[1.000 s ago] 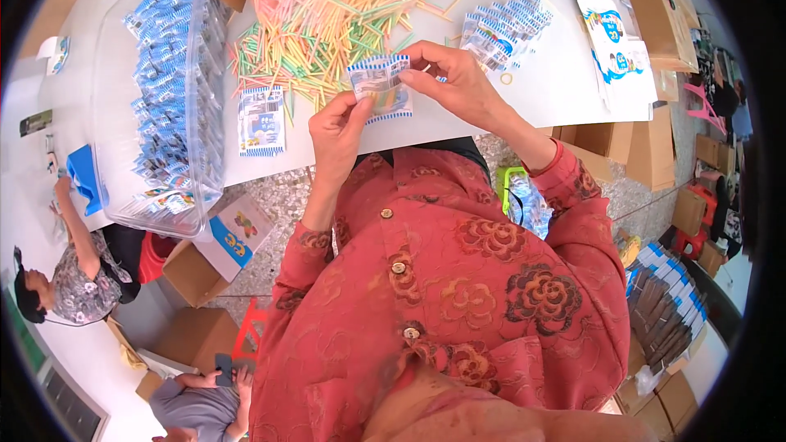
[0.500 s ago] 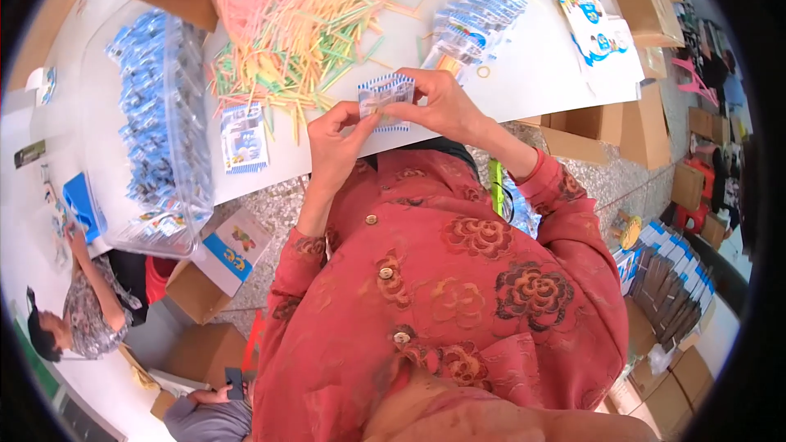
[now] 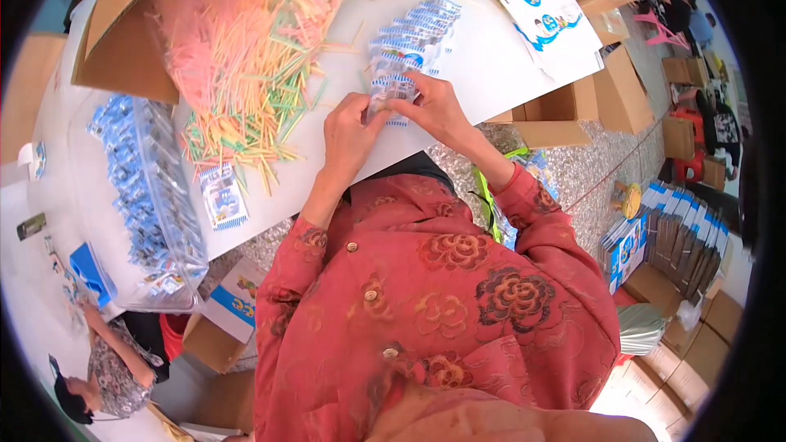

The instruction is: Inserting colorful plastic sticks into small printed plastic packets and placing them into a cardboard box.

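Both hands pinch a small blue-and-white plastic sachet [image 3: 396, 119] above the table's near edge. My left hand [image 3: 350, 131] has its thumb and fingertips closed on the sachet's left side. Opposite it, my right hand [image 3: 442, 113] grips the right side, with its thumb across the front. Just beyond the fingers lies an overlapping row of similar sachets [image 3: 419, 31]. To the left, a heap of thin pink, yellow and green sticks [image 3: 246, 115] spreads over the table. One flat sachet [image 3: 223, 196] rests near that heap.
A clear plastic tub [image 3: 176, 196] full of sachets stands on the left. An open cardboard box [image 3: 123, 41] is beside the sticks. Larger white packages [image 3: 540, 16] lie at the far right of the white table [image 3: 483, 57]. Another person [image 3: 123, 360] sits at lower left.
My view has shifted, so the table's contents appear further left. Both hands still hold a sachet, which now appears in front of the overlapping row. My right thumb remains across its front.
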Demonstrator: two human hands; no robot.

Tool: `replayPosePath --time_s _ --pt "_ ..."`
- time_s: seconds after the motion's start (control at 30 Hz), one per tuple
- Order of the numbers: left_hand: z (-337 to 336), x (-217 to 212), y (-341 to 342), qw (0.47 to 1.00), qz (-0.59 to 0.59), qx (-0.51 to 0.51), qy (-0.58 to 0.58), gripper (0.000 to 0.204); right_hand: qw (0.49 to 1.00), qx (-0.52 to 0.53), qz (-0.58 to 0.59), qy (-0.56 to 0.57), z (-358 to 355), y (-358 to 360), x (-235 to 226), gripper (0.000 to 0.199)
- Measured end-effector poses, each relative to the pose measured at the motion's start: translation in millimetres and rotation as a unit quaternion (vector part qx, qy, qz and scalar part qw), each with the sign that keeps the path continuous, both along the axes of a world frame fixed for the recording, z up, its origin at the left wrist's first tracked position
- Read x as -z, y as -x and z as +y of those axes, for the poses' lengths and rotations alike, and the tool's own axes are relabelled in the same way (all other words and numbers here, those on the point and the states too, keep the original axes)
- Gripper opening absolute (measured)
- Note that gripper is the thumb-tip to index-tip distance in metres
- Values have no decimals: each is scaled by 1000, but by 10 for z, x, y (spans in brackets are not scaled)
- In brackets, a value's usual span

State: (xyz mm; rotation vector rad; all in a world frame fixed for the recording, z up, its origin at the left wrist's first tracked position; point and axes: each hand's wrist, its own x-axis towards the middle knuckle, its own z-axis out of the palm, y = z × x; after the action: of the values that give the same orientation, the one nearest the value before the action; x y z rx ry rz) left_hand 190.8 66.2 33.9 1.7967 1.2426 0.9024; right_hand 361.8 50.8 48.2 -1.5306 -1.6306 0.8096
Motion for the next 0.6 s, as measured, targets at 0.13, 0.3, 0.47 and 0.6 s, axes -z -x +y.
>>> replayPosePath --time_s 0.13,0.3,0.47,0.6 --pt "131 106 -78 999 26 3 -24 20 995 75 -14 -60 140 -248 -41 35" --pt "170 65 -127 1000 2 6 -23 41 969 203 -12 -142 585 -1009 338 49" --pt "255 47 -146 999 39 11 6 66 972 207 90 67 877 -1225 228 64" --pt "323 60 -156 997 47 26 54 77 973 179 79 125 1118 -1250 190 54"
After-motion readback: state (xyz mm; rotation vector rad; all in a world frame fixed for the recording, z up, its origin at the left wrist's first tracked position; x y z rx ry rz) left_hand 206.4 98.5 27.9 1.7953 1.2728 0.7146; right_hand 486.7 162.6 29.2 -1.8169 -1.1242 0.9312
